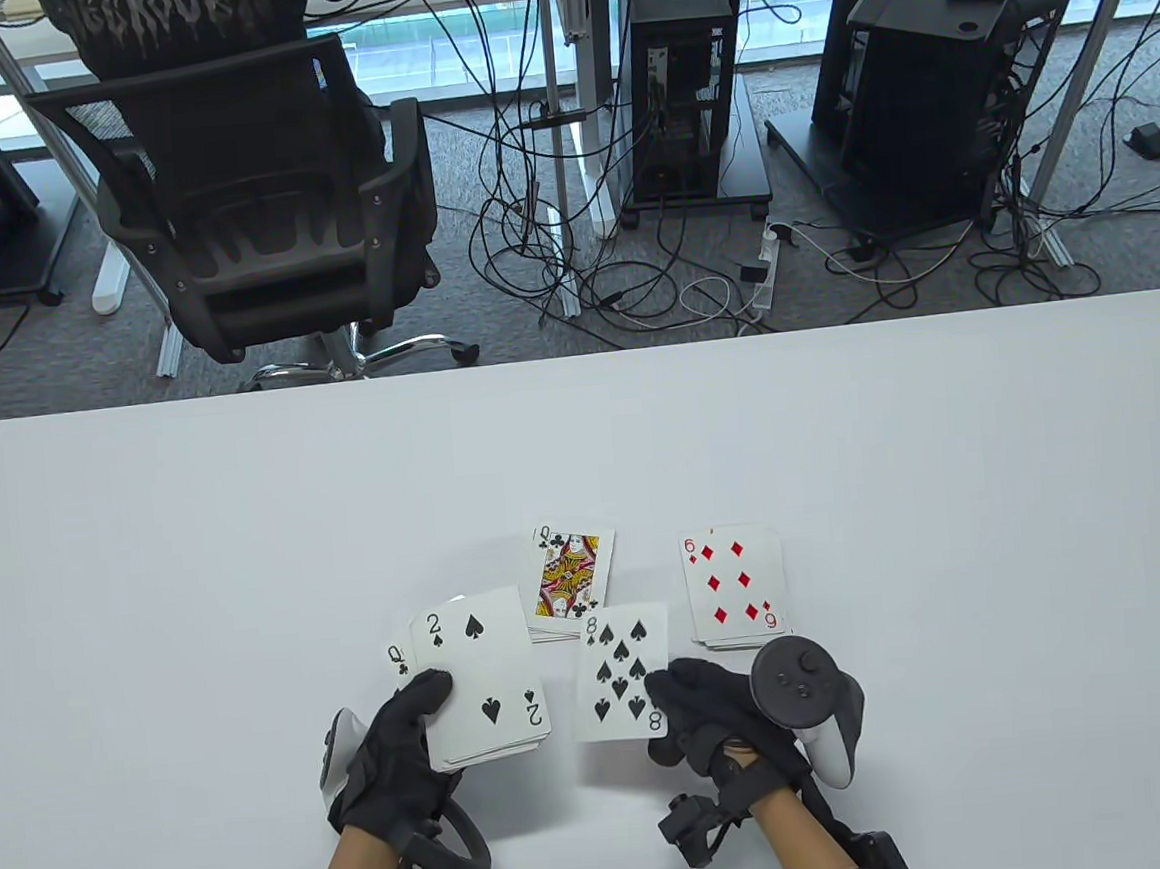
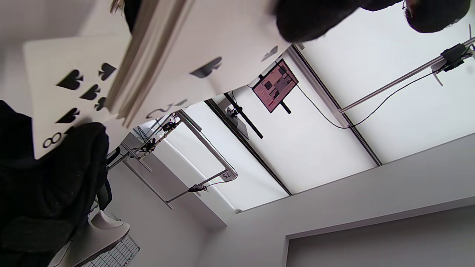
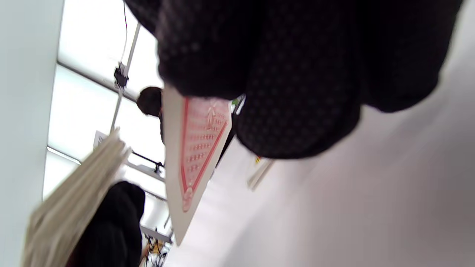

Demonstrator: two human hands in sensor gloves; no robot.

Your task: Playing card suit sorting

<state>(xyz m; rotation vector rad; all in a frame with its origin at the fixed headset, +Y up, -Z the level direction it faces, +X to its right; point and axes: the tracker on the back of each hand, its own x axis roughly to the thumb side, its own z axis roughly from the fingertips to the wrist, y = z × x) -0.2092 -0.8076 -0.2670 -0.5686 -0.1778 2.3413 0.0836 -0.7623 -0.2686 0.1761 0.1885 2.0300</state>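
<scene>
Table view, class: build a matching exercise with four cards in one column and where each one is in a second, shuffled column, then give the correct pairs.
Column one:
1. 2 of spades
2. 8 of spades
3. queen of clubs
4. 6 of diamonds

Column two:
A. top of the pile farthest right on the table
B. pinched by the right hand
C. top of the deck held by the left hand
D. face up on the middle pile, farthest from the person

Pairs: 1-C, 2-B, 3-D, 4-A
</scene>
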